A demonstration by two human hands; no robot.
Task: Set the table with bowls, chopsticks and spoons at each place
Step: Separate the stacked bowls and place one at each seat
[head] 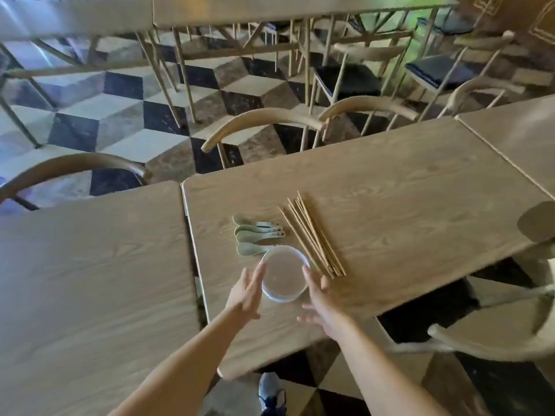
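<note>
So the table is bare wood grain with no places laid yet, everything's bunched near the front edge. Biggest item is the bowls, a pale stack with a thin bluish rim, can't tell how many are in there. They look like hard ceramic or melamine, so stiff, probably a bit slick, and chippy if they knock together; I'd grip the whole stack low on both sides, or lift 1 off by the rim. Left hand and right hand are both spread wide, fingers loose, flanking the stack with fingertips right at the rim, not gripping anything. Just right of the bowls are the chopsticks, a fanned tan bundle, light and rolly, best pinched mid-length in pairs. Behind the bowls, 4 green spoons, small, smooth, grab by the handles.
</note>
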